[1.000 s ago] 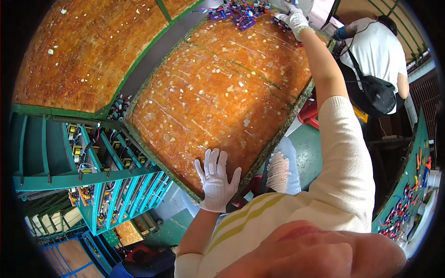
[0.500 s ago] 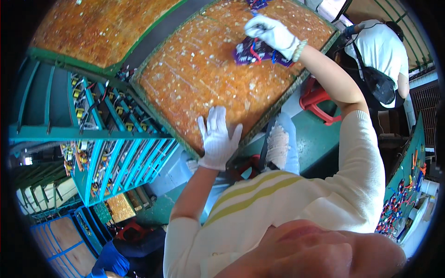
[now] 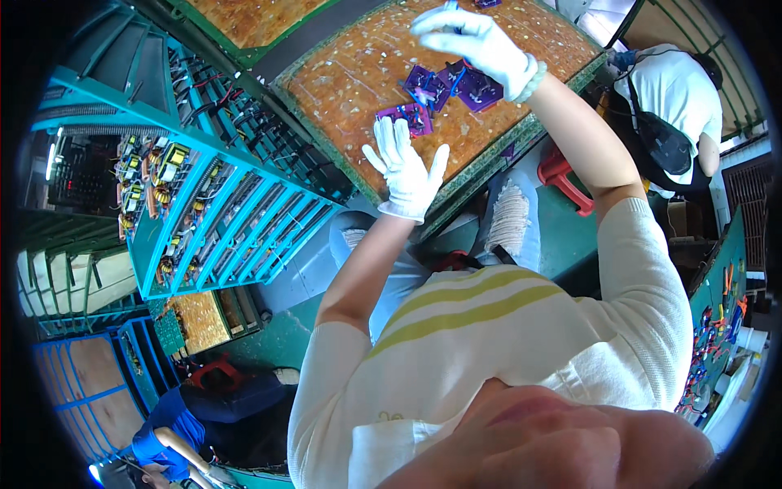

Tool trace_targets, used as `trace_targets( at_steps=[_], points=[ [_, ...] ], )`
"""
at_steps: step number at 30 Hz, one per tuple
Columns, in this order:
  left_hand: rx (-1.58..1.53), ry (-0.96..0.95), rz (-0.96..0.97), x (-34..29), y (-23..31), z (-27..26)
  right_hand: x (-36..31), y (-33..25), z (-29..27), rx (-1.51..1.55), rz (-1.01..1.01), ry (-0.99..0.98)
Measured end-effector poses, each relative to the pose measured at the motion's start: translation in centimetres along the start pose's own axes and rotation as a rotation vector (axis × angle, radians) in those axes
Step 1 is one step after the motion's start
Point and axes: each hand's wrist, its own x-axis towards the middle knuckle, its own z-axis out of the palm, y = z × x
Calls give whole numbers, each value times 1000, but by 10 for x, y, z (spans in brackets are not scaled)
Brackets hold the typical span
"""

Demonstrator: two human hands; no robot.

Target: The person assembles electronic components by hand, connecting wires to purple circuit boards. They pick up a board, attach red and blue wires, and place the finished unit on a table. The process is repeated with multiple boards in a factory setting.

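Both of my hands wear white gloves. My left hand (image 3: 407, 171) is open over the near part of the speckled brown worktop (image 3: 342, 90), fingers spread. Its fingertips reach the edge of a purple circuit board (image 3: 414, 120); whether they press on it, I cannot tell. Two more purple circuit boards (image 3: 481, 88) lie farther right, with blue wire on them, and another board (image 3: 427, 84) sits beside them. Above these, my right hand (image 3: 481, 47) is raised with its fingers stretched apart to the left. Something small and blue shows by its fingertips, too unclear to name.
To the left stands a teal rack (image 3: 236, 220) loaded with boards and coils. A red stool (image 3: 564, 179) is by the worktop's right side. One person (image 3: 676, 106) in white bends over at the right; another (image 3: 175, 432) in blue is at the lower left.
The purple boards are now spread farther left, toward my left hand. My left hand has moved forward, and my right hand's fingers have opened out. The whole view has shifted.
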Motion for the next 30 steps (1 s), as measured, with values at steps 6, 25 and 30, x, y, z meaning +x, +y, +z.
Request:
trace_targets(
  at_steps=[6,25,30],
  points=[
    [-610,252,194,22,53,-52,-34,-54,20,760,369,164],
    [-251,-160,1073,70,-11,-150,-141,-87,32,1164,977,-462],
    [-494,-217,884,67,11,-156,-135,-106,26,671,821,-514]
  ],
)
